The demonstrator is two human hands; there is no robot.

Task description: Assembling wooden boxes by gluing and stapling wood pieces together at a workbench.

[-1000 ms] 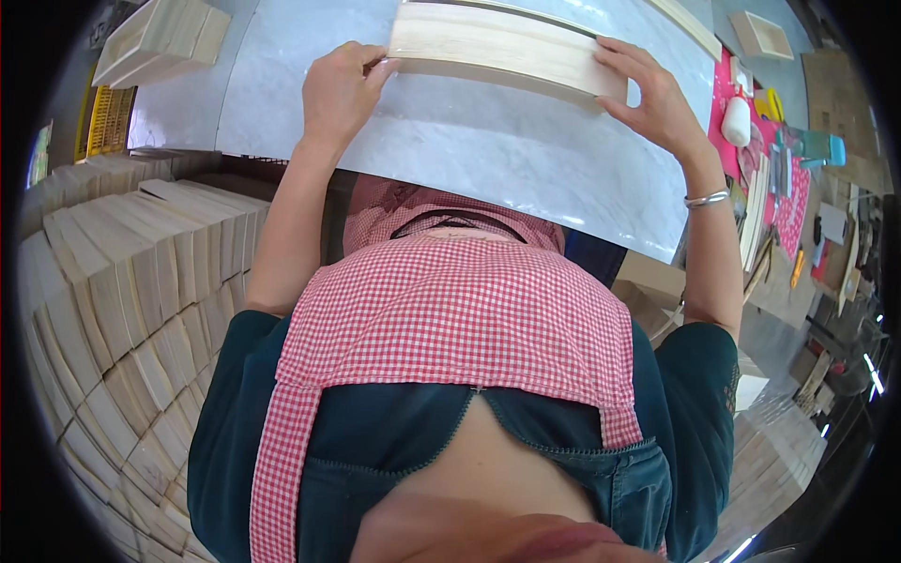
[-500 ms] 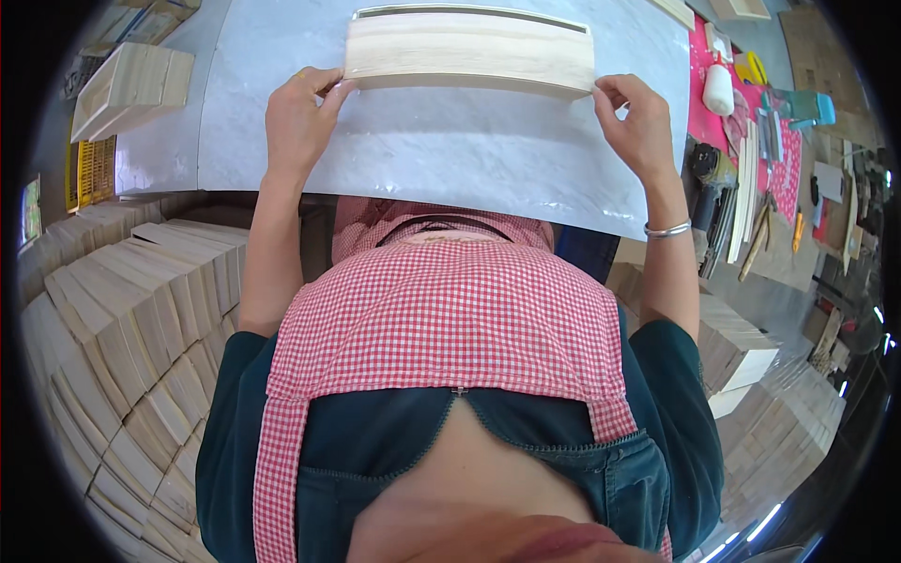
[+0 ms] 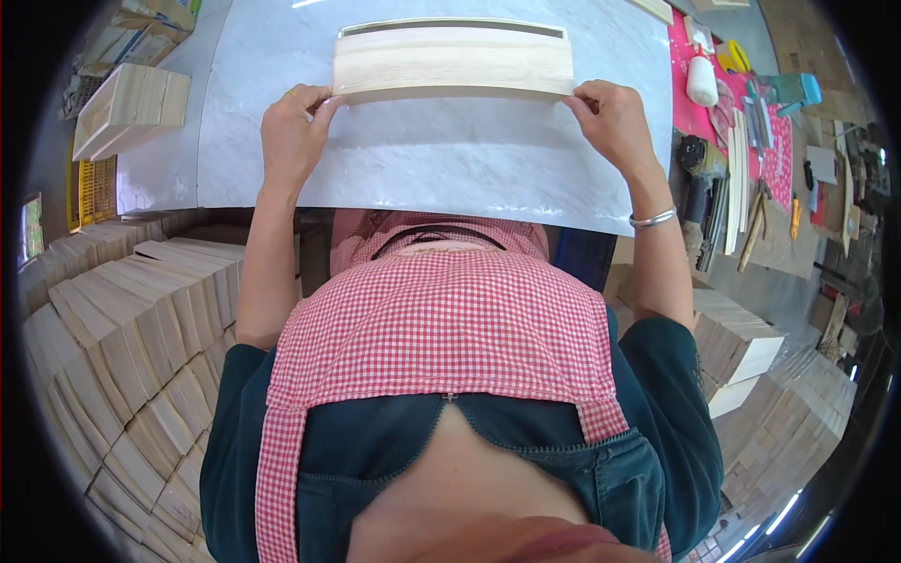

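A long pale wooden box lies across the marbled white table, its long side facing me and a narrow opening along its far edge. My left hand pinches the box's near left corner between thumb and fingers. At the near right corner, my right hand grips in the same way, with a silver bangle on the wrist. Both fingertips touch the lower edge of the box.
Wooden boxes stand at the table's left. Many wooden pieces are stacked at my left, more at my right. On the right lie a white bottle, a yellow tape roll, a teal object and thin wooden strips.
In the picture, the box and both hands sit slightly lower and further left. The table and surroundings have shifted too, so the view has moved. Both hands keep their grip.
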